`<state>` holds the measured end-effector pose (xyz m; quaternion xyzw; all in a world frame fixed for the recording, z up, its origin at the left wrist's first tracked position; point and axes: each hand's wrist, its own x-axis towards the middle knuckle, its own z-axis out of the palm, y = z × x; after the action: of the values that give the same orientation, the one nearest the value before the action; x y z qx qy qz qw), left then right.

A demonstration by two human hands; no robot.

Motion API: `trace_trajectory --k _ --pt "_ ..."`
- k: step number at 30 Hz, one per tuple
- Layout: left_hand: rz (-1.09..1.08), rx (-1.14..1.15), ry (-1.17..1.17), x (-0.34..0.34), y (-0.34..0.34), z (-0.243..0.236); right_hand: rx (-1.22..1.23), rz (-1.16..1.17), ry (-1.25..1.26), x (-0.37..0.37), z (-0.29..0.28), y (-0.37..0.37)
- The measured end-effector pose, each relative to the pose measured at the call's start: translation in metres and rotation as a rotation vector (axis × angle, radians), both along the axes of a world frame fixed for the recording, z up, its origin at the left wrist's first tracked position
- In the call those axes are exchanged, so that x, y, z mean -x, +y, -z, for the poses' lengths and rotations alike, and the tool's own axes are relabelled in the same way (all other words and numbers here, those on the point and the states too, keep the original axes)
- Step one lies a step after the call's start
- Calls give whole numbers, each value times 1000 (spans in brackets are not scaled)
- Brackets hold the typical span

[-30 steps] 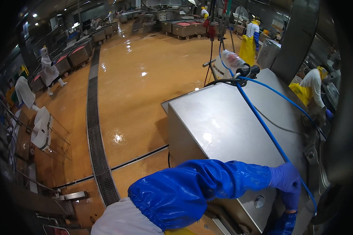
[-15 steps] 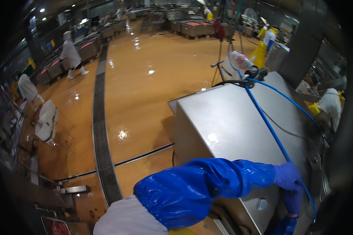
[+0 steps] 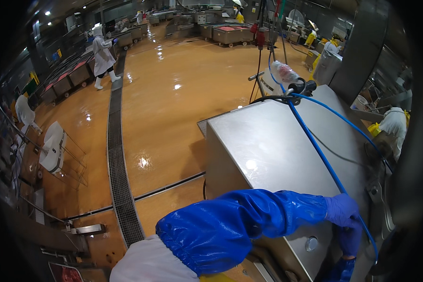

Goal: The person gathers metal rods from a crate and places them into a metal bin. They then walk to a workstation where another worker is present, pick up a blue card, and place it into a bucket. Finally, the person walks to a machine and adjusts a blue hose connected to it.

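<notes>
My left arm, in a shiny blue sleeve, reaches across the sloping top of a large stainless steel cabinet (image 3: 272, 145). At its right side, my left hand (image 3: 341, 210), in a purple glove, is closed with its fingers bent against my right hand (image 3: 350, 241). What the left fingers grip is hidden. My right hand, gloved in purple too, sits just below with a strip of bare wrist above its blue sleeve; its fingers are covered. A blue hose (image 3: 315, 143) runs down the metal top and passes right beside both hands. Near the left forearm is a round button (image 3: 311, 243) on the cabinet.
Black hose fittings (image 3: 303, 88) and a white bucket (image 3: 269, 83) with a clear plastic bag stand at the cabinet's far end. A drain grate (image 3: 116, 164) crosses the wet orange floor. Meat carts (image 3: 63, 86) line the left; a person in white (image 3: 102, 56) walks there.
My hands stay together in nearly the same place beside the hose. The view has shifted slightly. The person in white has walked to the right, toward the drain grate.
</notes>
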<state>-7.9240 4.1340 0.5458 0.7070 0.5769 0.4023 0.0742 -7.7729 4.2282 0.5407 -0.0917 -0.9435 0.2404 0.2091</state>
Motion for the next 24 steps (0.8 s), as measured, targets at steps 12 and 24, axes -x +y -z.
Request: trace_trajectory --k 12,24 --pt "56 1 -25 -4 2 -2 -119 75 62 -8 10 6" --pt "43 48 43 -5 9 -9 -88 103 -22 -4 -9 3"
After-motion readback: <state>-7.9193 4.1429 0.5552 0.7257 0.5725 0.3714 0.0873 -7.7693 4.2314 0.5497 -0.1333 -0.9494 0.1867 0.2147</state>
